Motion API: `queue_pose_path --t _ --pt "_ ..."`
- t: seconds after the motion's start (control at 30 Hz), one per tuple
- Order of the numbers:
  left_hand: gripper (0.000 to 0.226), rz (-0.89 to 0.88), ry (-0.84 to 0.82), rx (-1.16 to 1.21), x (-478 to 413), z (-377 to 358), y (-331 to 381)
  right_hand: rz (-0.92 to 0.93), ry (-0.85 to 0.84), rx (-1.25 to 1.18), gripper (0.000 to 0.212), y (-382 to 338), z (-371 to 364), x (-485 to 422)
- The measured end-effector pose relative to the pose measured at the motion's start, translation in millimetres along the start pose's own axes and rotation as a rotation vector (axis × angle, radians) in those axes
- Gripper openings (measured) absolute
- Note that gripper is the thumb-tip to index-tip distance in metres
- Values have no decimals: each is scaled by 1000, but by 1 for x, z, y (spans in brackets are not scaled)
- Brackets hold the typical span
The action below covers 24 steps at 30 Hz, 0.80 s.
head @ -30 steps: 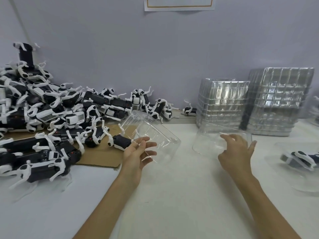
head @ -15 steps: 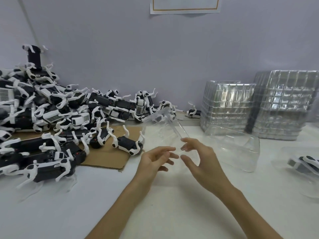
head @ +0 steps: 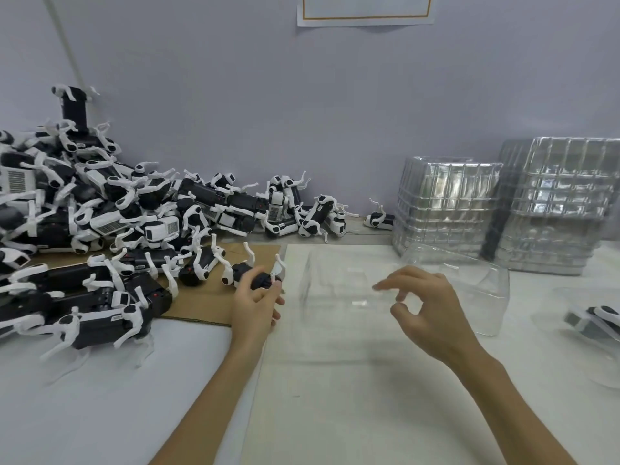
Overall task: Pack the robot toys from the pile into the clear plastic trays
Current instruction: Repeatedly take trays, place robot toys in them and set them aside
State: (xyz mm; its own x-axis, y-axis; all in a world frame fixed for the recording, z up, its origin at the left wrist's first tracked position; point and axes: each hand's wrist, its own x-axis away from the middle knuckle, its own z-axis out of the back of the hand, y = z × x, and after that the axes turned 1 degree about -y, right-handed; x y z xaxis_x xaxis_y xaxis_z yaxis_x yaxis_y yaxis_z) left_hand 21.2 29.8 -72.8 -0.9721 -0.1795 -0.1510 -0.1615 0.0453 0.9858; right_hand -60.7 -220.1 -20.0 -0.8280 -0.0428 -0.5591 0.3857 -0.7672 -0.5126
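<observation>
Over at ten o'clock the pile of robot toys point(head: 100, 223) is spilling onto a cardboard sheet point(head: 208, 297). At the sheet's right edge the left hand point(head: 255, 303) is gripping one robot toy point(head: 248, 275). Its fingers are curled round the black body, and the white legs are poking up past the knuckles. The toy looks to be sitting low on the cardboard, apart from its neighbours.

I'd say holding the body is the right choice, since those thin legs look likely to bend or snag. A straight lift before swinging right should keep it clear of the pile.

Just to its three o'clock, dead ahead at twelve, an empty clear tray point(head: 352, 297) is lying on the white table point(head: 335, 414). The right hand point(head: 426, 307) is hovering over the tray's right end with its fingers loosely curled. Thumb and forefinger are close together, with nothing between them that I can make out. That hand would do well to press down on the rim, because plastic this light will likely skid when the toy goes in.

A second loose tray point(head: 483, 290) is sitting at the right hand's two o'clock, with the stacked trays point(head: 446, 203) standing behind it. At three o'clock a packed tray point(head: 570, 360) is holding a toy.
</observation>
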Motion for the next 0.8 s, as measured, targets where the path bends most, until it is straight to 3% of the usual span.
queue_pose_path --t 0.07,0.13,0.2,0.3,0.43,0.6,0.8 --pt "7 1 -25 -98 -2 0 -6 -34 -159 60 29 1 -2 1" --pt "15 -54 4 -195 -1 -2 -9 -60 -234 70 28 1 -4 2" --pt "21 -149 61 -293 2 -3 -5 -58 -187 20 28 0 -4 2" --pt "21 -320 96 -299 10 -6 9 9 40 -44 22 -2 -7 2" --pt "20 -582 -42 -304 30 -20 28 4 172 -295 19 -10 -11 1" --pt "8 -830 -211 -325 57 -42 36 -182 26 -846 60 -19 -10 -6" --pt "8 -929 -288 -390 65 -44 32 -362 -59 -857 51 -19 -15 -5"
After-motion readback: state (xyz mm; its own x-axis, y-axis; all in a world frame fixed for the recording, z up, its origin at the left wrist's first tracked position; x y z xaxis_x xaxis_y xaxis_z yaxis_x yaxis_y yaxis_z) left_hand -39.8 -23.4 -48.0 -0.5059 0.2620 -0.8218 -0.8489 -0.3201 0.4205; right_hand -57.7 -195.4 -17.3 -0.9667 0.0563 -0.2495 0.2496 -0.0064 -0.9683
